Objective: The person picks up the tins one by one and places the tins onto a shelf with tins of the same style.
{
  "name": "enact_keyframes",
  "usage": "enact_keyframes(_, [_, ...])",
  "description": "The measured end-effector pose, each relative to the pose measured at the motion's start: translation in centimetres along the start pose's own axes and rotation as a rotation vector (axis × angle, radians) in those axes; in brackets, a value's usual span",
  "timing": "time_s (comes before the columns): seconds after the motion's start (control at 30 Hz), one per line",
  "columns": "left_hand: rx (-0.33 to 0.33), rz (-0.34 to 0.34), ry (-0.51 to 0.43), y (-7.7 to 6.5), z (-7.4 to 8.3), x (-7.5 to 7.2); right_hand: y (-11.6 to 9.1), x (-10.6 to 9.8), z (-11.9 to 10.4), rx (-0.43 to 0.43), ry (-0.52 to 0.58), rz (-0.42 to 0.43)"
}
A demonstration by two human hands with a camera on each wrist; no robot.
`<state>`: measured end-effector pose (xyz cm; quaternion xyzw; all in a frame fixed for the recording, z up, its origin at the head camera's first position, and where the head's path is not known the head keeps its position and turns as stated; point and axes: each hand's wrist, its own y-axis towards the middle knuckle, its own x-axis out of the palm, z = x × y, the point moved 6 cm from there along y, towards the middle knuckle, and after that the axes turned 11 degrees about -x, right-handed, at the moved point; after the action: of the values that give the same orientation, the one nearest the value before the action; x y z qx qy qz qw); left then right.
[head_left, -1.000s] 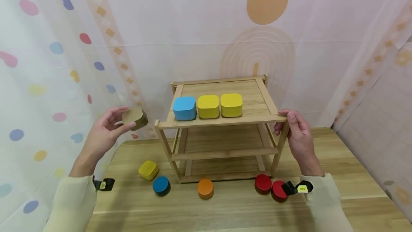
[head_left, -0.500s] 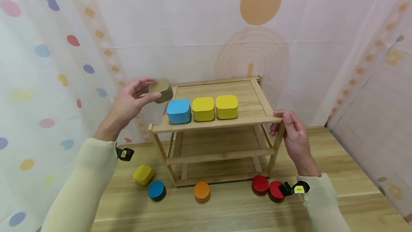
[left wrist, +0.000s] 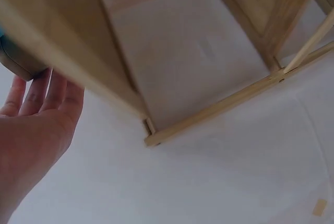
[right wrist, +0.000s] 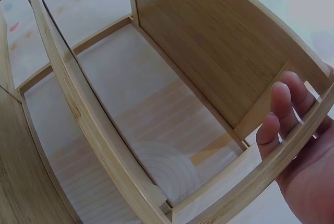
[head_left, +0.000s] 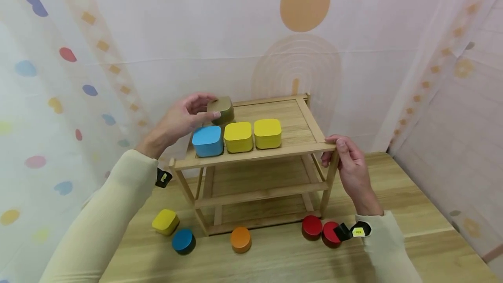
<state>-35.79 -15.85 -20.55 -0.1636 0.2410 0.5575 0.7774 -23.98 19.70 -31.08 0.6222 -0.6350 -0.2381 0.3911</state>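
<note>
My left hand point(head_left: 182, 116) pinches an olive-brown rounded-square box point(head_left: 222, 109) between thumb and fingers. It is at the back left of the wooden rack's point(head_left: 298, 150) top shelf, behind a light-blue box point(head_left: 207, 142). Two yellow boxes point(head_left: 238, 137) stand in line with the blue one along the front edge. In the left wrist view, the box point(left wrist: 20, 62) shows only partly above my fingers. My right hand point(head_left: 352, 164) grips the rack's front right corner; in the right wrist view its fingertips point(right wrist: 282, 98) curl behind the post.
On the table point(head_left: 283, 259), before the rack, lie another yellow box point(head_left: 165, 222), a dark-blue round box point(head_left: 183, 241), an orange round box point(head_left: 240, 239) and two red round ones point(head_left: 312, 227). A patterned curtain point(head_left: 196, 34) hangs close behind the rack.
My left hand has carried the olive-brown box from left of the rack, rightward to the back left of the top shelf. The right hand keeps its grip. The head view has shifted slightly.
</note>
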Motion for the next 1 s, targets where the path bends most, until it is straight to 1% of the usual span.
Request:
enact_keyframes(0.17, [-0.028,-0.021,-0.009,0.12,-0.4,0.35,-0.07,0.38,0.16,0.001,-0.004,-0.015])
enact_keyframes(0.4, [-0.05,-0.054,-0.007,0.49,-0.33,0.6,-0.06,0.34,0.17,0.004,-0.021,-0.015])
enact_keyframes(0.5, [-0.059,-0.067,0.006,0.57,-0.32,0.65,0.0,0.29,0.16,0.001,-0.028,-0.015])
enact_keyframes(0.73, [-0.113,-0.094,0.017,0.65,-0.41,0.89,0.05,0.33,0.29,0.0,-0.015,-0.02])
enact_keyframes(0.87, [-0.122,-0.108,0.038,0.77,-0.42,0.97,0.04,0.35,0.35,0.008,-0.025,-0.019])
enact_keyframes(1.0, [-0.122,-0.137,0.066,0.84,-0.36,0.95,0.05,0.35,0.41,0.014,-0.039,-0.017])
